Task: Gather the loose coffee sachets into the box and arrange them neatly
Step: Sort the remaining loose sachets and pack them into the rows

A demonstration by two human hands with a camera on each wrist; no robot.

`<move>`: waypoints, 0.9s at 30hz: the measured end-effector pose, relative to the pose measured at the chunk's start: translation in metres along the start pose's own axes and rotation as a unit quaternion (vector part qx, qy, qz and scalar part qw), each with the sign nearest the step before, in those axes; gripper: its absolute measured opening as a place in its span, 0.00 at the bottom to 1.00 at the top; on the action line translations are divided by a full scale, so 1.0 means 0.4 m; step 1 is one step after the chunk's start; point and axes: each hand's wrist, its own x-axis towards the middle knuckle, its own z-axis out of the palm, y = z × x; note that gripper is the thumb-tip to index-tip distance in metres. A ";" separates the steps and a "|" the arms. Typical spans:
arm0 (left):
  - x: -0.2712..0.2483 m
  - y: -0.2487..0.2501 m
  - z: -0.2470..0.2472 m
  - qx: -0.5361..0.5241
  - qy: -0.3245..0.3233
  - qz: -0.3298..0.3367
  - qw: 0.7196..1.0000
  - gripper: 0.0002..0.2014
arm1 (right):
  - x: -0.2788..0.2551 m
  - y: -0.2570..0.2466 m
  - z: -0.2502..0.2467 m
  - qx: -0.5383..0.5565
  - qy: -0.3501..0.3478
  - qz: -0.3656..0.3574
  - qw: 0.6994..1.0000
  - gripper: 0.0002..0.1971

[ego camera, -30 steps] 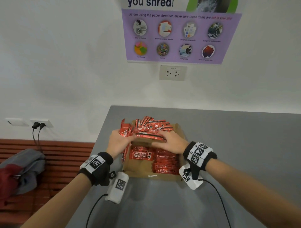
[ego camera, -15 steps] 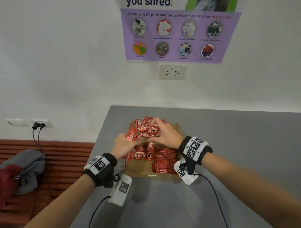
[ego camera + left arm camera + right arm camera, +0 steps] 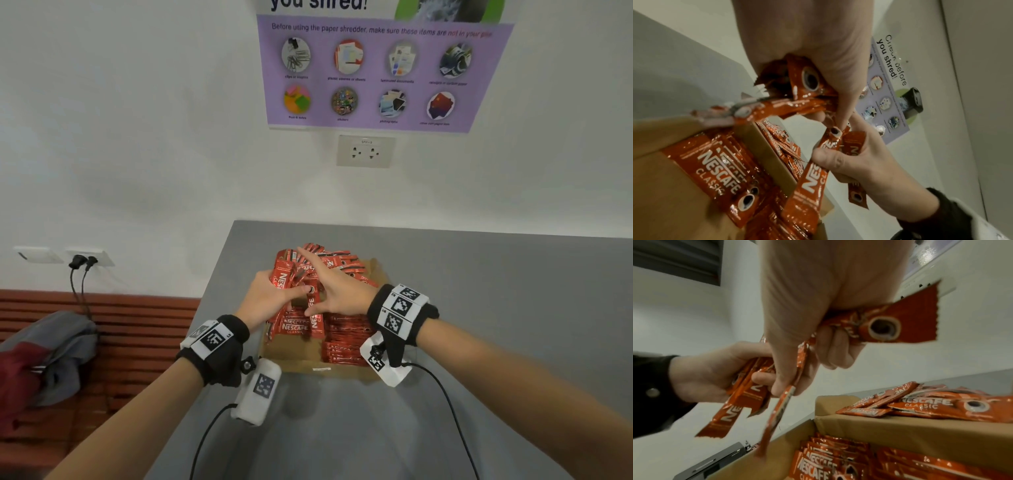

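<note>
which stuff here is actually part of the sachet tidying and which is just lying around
Part of the job:
- Nescafe sachets
- cardboard box
- left hand, gripping a bundle of sachets
- right hand, pinching sachets

Just lying about:
- shredder poster
- wall socket
- grey and red clothing on the wooden bench

This looks like an office copy or utility corner; a purple poster [image 3: 382, 68] on the white wall lists what to keep out of the paper shredder. Below it sits a wall socket [image 3: 365, 151] above a plain grey counter [image 3: 479, 281] — workplace fittings; a box of instant coffee sachets [image 3: 342, 337] suggests a shared staff supply.
</note>
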 end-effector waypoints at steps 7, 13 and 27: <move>0.007 -0.029 -0.027 -0.049 0.109 -0.047 0.992 0.06 | -0.019 0.015 -0.009 -0.004 0.054 0.026 0.998 0.25; -0.014 -0.041 -0.040 -0.046 0.094 -0.065 0.992 0.04 | -0.019 0.015 -0.011 0.013 0.055 0.028 0.998 0.10; -0.002 -0.018 -0.008 0.052 0.050 -0.058 0.996 0.04 | -0.015 -0.024 -0.045 -0.040 0.169 0.001 0.985 0.27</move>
